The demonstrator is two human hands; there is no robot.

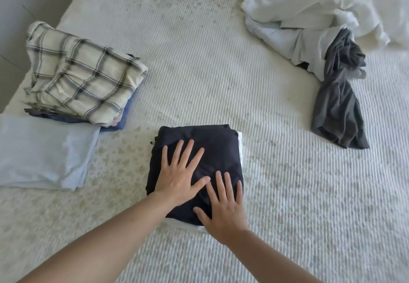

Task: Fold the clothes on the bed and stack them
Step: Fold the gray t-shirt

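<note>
A white garment [240,150] shows only as slivers beneath the folded dark garment [212,150], blue clothes [126,114] hide under the plaid shirt [81,76], and the frame's upper right cuts off the white pile [321,12].

Surroundings: a grey floor and a white ribbed cover

A strip of grey floor [13,17] is seen at the upper left, beyond the mattress edge, crossed by thin dark seams that run diagonally. The rest of the view is filled by a white cover [199,72], ribbed in fine parallel lines and marked with faint beige speckled patches. A cream-white cloth [376,6] lies bunched at the far right corner; whether it is bedding cannot be told.
</note>
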